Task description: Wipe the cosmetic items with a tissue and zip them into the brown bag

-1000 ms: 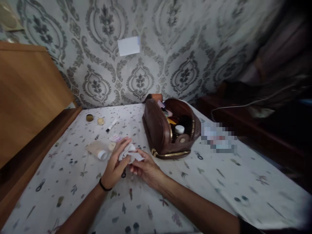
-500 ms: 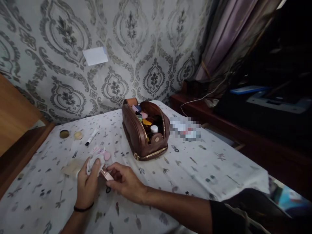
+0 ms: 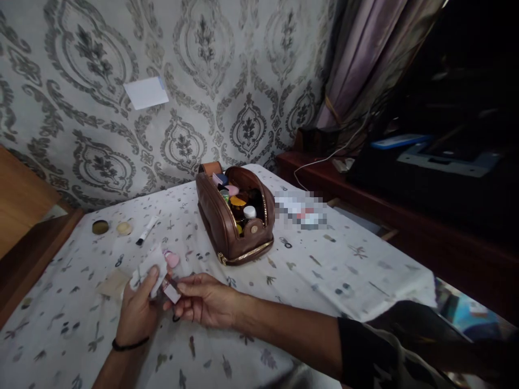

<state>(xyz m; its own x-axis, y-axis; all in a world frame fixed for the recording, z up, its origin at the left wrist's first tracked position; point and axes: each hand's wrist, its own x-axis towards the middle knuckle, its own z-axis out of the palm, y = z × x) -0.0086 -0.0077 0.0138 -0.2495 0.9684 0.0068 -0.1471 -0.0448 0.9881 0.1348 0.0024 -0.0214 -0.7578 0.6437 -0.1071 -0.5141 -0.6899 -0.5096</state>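
At this moment the small pale-pink block (image 3: 171,293) sits plainly in view between the two hands, low over the desk (image 3: 357,281). The right hand (image 3: 208,300) pinches it by its edge with thumb and fingers; the left hand (image 3: 140,308) clutches a crumpled white cloth (image 3: 150,267) close beside it. So both hands look occupied, I'd say, and the loose folds could easily snag on the block.

The cloth looks soft and thin, bunched into uneven creases; the block is straight-sided and smooth, with a darker part at its upper end — too blurred to read. A rounded pink piece (image 3: 172,259) shows just beyond the folds, and a flattish beige tube (image 3: 111,286) lies by the left hand.

Farther back are a slim white tube (image 3: 146,231) with a black cap, a round cream-coloured piece (image 3: 124,228) and a dark olive disc (image 3: 100,227). The brown bag (image 3: 217,221) gapes open — smooth, leather-like sides, brassy zip teeth, a white-lidded jar (image 3: 250,212) inside.
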